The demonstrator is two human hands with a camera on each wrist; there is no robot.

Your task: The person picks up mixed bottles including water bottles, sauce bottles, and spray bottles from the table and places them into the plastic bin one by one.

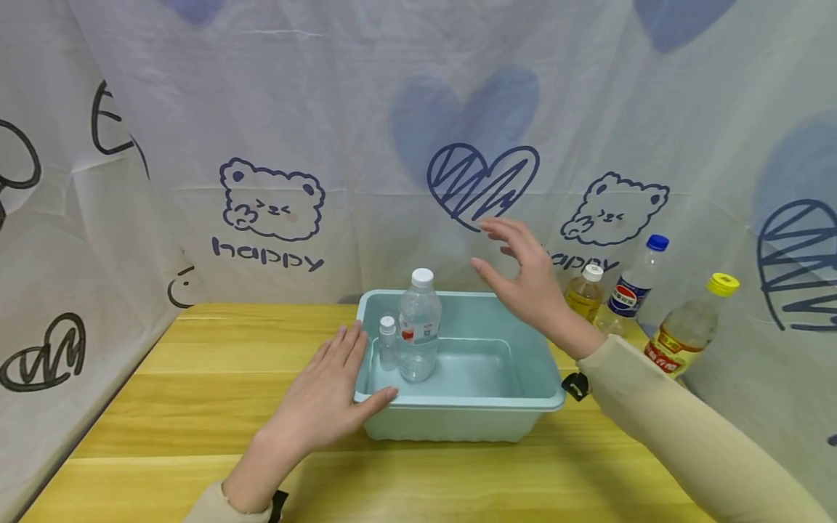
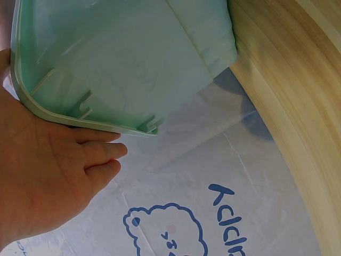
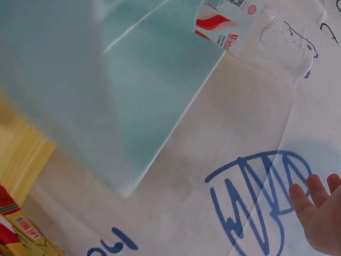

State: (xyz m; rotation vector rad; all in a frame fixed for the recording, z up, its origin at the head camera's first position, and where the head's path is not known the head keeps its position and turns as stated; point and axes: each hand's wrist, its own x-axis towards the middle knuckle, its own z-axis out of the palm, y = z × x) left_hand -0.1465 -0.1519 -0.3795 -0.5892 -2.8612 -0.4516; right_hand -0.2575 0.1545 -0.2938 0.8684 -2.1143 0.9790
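Observation:
A pale green plastic bin (image 1: 458,402) stands on the wooden table. Inside, at its left end, a clear plastic bottle (image 1: 420,341) with a white cap stands upright beside a small clear bottle (image 1: 388,345), also white-capped. My left hand (image 1: 327,392) rests with straight fingers on the bin's left rim; the left wrist view shows those fingers (image 2: 101,152) along the outside of the rim. Above the bin's right rear, my right hand (image 1: 526,280) hangs in the air, fingers loosely bent and nothing held. The right wrist view catches only part of that hand (image 3: 325,218).
Right of the bin stand a small bottle of yellow liquid (image 1: 584,296), a blue-capped bottle (image 1: 628,298) and a yellow-capped bottle (image 1: 683,330). The right forearm passes in front of some of them. A printed cloth (image 1: 366,145) hangs behind the table.

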